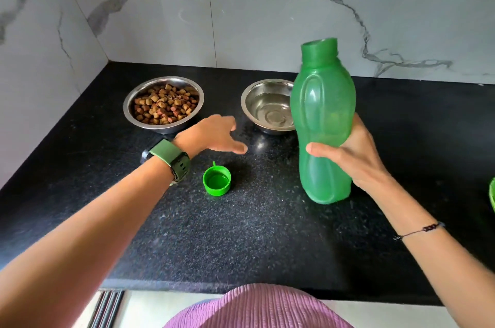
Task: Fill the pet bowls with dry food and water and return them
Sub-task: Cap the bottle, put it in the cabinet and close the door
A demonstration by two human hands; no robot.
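Note:
Two steel bowls stand at the back of the black counter (241,234). The left bowl (163,105) is full of brown dry food. The right bowl (267,106) holds a shallow layer of clear water. An uncapped green bottle (322,124) stands upright in front of the right bowl, partly hiding its rim, with my right hand (353,156) gripping it at the waist. Its green cap (217,180) lies upside down on the counter. My left hand (217,135), a green watch on its wrist, hovers open between the bowls, just above and behind the cap, holding nothing.
Marble walls meet in a corner behind the food bowl. A bright green object (492,196) pokes in at the right edge. The counter's front edge runs along the bottom, close to my pink-clad body.

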